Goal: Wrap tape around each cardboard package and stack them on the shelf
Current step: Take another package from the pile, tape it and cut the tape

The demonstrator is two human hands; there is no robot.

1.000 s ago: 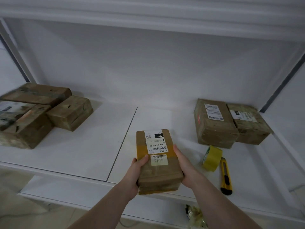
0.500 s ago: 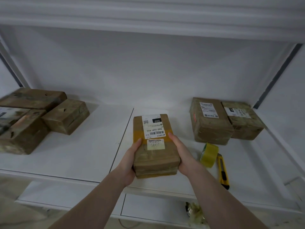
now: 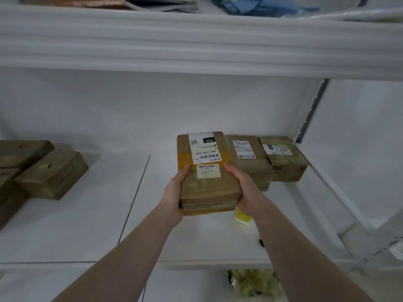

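A taped cardboard package (image 3: pixel 207 171) is held above the white shelf (image 3: pixel 207 236), gripped at its near end between two bare hands. A band of yellow tape crosses its top face, partly under a white shipping label printed with a barcode and the number 060; a smaller pale sticker sits below it. The left hand (image 3: pixel 174 197) clasps the package's left side, thumb on the top face and fingers curled underneath. The right hand (image 3: pixel 244 192) clasps the right side in the same way, thumb lying along the top edge.

Just beyond and to the right, two labelled packages (image 3: pixel 248 162) (image 3: pixel 283 160) sit side by side at the back right corner of the shelf, touching each other. A yellow roll of tape (image 3: pixel 242 215) shows partly under the right wrist, resting on the shelf. At the far left, a cluster of label-less brown packages (image 3: pixel 50 173) lies on the adjoining shelf panel, well apart from the held one. Above, an upper shelf (image 3: pixel 196 40) carries blue material and other blurred items.
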